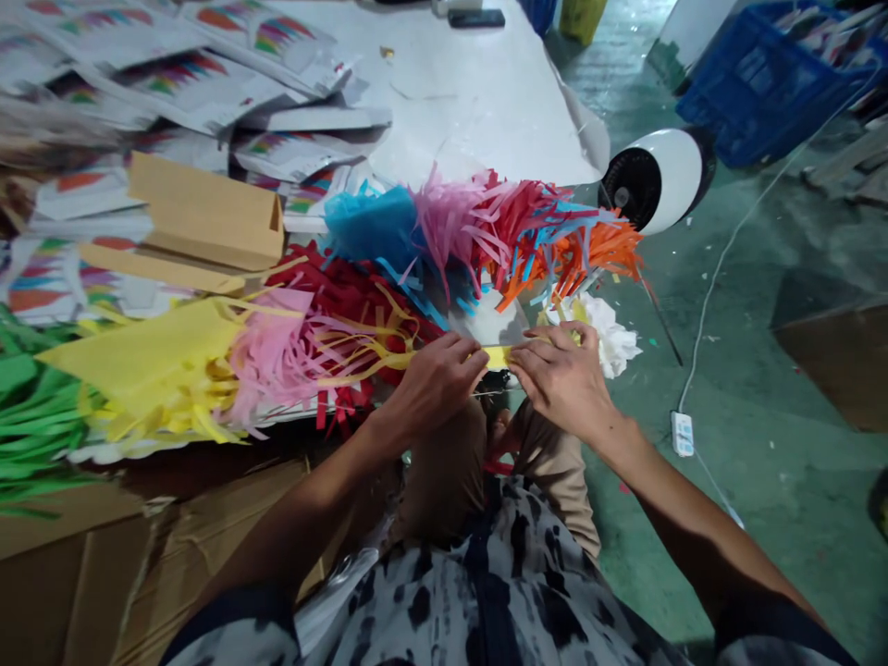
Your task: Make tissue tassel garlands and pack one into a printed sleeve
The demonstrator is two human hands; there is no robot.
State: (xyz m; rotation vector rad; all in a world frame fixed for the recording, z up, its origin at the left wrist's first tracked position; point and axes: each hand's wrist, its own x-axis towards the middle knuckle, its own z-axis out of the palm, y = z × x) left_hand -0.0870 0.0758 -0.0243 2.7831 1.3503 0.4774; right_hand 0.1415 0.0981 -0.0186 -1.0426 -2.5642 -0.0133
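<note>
Between my hands a yellow strip of tissue paper (498, 357) is stretched at the table's near edge. My left hand (444, 372) pinches its left part, from which loose yellow fringe runs left over the pink tissue fringe (274, 347). My right hand (561, 372) grips the strip's other side, fingers closed. White crumpled tissue (607, 335) lies just beyond my right hand. Farther back are blue tissue paper (375, 222), pink fringe (454, 222) and orange fringe (600, 254). A yellow tissue sheet (153, 356) and green fringe (34, 398) lie to the left.
Printed white packets (173, 88) are heaped at the back left, beside an open cardboard piece (201, 213). On the right floor stand a black-and-white fan (659, 180), a blue crate (749, 92) and a power strip (682, 434) with its cable. Cardboard (208, 536) lies at lower left.
</note>
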